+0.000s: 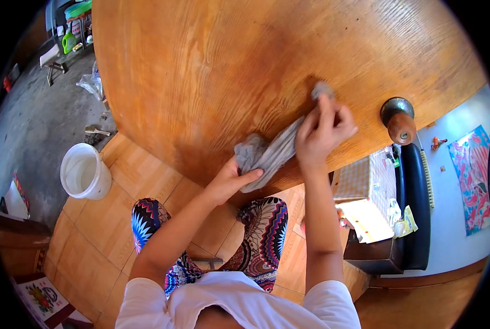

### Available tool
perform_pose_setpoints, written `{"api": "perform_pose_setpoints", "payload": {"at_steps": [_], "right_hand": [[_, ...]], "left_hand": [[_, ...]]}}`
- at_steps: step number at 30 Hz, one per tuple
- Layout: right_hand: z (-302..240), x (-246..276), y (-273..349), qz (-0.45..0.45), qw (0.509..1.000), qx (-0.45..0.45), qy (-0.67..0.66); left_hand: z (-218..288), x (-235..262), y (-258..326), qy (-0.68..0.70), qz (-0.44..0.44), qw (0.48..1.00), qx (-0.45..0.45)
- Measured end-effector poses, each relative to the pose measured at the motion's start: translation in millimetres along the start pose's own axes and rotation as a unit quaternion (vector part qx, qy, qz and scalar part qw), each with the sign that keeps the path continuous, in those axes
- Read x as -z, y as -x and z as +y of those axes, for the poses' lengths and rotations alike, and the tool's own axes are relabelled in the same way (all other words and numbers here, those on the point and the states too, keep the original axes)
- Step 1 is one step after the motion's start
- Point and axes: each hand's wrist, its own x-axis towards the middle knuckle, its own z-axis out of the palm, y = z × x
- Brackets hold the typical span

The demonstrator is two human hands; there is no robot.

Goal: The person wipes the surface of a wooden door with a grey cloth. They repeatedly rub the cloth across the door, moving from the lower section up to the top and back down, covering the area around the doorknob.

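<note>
A grey cloth is stretched slantwise between my two hands in front of a wooden door. My left hand is closed on its lower, bunched end, with the thumb lying over the folds. Higher up and to the right, my right hand grips the other end. A small tuft of the cloth sticks out past my right fingertips, close to the door's surface; the hand is slightly blurred. Right of my right hand, a round wooden doorknob on a dark metal base juts from the door.
On the tiled floor to the left stands a white bucket. Behind it, on grey concrete, are a brush, a plastic bag and a small stool. Right of the door are a checked-cloth-covered table and a dark seat.
</note>
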Motion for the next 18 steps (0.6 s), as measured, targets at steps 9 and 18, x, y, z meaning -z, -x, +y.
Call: {"api": "perform_pose_setpoints", "payload": {"at_steps": [9, 18], "right_hand": [[-20.7, -7.8, 122.8, -0.191, 0.974, 0.051, 0.11], [35.5, 3.7, -14.2, -0.043, 0.991, 0.028, 0.123]], "left_hand": [[0.0, 11.2, -11.9, 0.043, 0.116, 0.992, 0.015], [-0.3, 17.1, 5.4, 0.086, 0.031, 0.996, 0.013]]}}
